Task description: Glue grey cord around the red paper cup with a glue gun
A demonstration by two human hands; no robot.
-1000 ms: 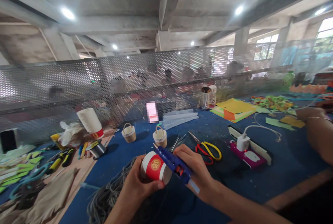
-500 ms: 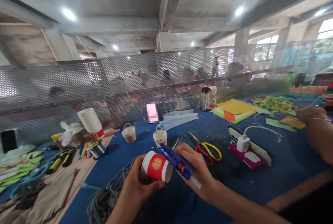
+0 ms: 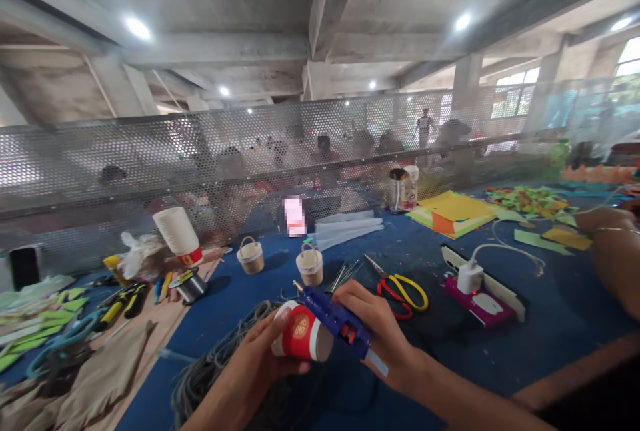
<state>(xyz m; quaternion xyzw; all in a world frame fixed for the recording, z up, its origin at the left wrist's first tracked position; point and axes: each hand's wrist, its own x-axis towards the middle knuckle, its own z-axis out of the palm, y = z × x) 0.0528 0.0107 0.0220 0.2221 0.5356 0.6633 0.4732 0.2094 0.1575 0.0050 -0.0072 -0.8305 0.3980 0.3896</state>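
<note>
My left hand (image 3: 260,351) is closed around a red and white paper cup (image 3: 306,332) with a gold emblem, lying on its side in the grip with its base toward the right. In my right hand (image 3: 375,324) is a blue glue gun (image 3: 330,314), a clear glue stick (image 3: 377,363) poking from its rear. The gun's nozzle points up and left, above the cup and apart from it. Beneath my left hand lies a bundle of grey cord (image 3: 215,357). Two small handled baskets, one on the left (image 3: 251,256) and one on the right (image 3: 310,265), stand just beyond my hands.
Red and yellow-handled pliers (image 3: 400,291) and thin metal rods (image 3: 345,275) lie right of centre. A magenta power bank (image 3: 477,301) with a white charger sits farther right. Stacked paper cups (image 3: 177,234) and a wire spool (image 3: 189,285) stand left. Another person's arm (image 3: 613,257) rests at the right edge.
My left hand has turned the cup slightly, and its thumb now shows across the cup's upper rim. The glue gun's nozzle has shifted a little left, away from the right basket.
</note>
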